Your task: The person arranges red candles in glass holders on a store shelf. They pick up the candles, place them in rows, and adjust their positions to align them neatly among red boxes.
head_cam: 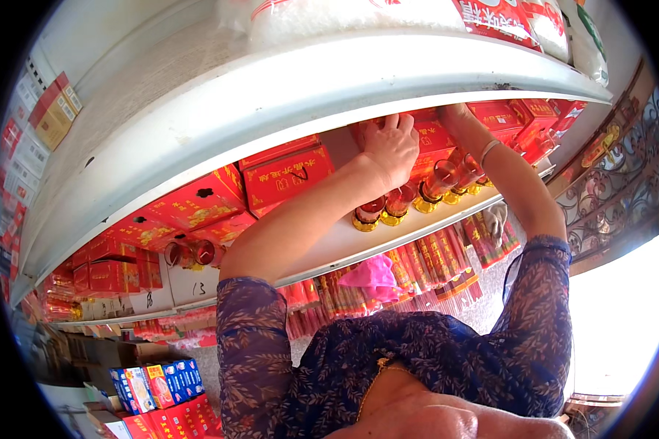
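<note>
My left hand reaches under the edge of the upper shelf, fingers bent, over the end of a red printed cardboard box. Whether it grips the box cannot be told. My right hand is mostly hidden under that edge, behind the same row of boxes, with a bracelet on the wrist. Below my hands, red glass candle cups on gold bases stand in a row along the front of the white lower shelf. Another red box lies to the left of my left hand.
The upper shelf's thick white edge overhangs my hands; bagged goods sit on it. More red boxes and glass cups stand at left. Below hang red packets and a pink cloth. Ornamental metalwork is at right.
</note>
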### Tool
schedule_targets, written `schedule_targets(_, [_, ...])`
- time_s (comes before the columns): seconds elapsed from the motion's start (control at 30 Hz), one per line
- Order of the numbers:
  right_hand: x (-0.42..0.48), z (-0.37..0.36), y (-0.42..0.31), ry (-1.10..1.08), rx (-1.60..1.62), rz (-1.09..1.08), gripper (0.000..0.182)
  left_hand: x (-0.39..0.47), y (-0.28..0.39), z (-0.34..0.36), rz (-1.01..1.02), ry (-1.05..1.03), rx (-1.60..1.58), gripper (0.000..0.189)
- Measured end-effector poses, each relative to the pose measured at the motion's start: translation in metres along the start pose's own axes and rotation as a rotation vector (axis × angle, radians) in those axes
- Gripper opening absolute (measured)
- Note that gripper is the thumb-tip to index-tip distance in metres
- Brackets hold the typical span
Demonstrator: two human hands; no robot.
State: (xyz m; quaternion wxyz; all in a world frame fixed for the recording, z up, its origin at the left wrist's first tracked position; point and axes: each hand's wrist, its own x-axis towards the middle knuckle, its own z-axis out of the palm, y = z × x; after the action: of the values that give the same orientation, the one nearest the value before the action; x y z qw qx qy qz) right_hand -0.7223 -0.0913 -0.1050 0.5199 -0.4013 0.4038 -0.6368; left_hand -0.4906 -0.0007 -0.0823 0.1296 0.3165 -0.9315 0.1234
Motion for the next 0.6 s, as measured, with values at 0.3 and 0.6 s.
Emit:
schedule_targets(0.3, [-0.01, 0.02, 0.002, -0.029, -0.045, 0.046, 0.079, -0.006, -0.008, -0.007, -0.001, 0.016, -0.091, 0.04])
schedule_targets(0.6, [-0.016, 0.025, -0.004, -0.055, -0.067, 0.07, 0.079, -0.011, -0.01, -0.005, 0.0, 0.049, -0.083, 0.04])
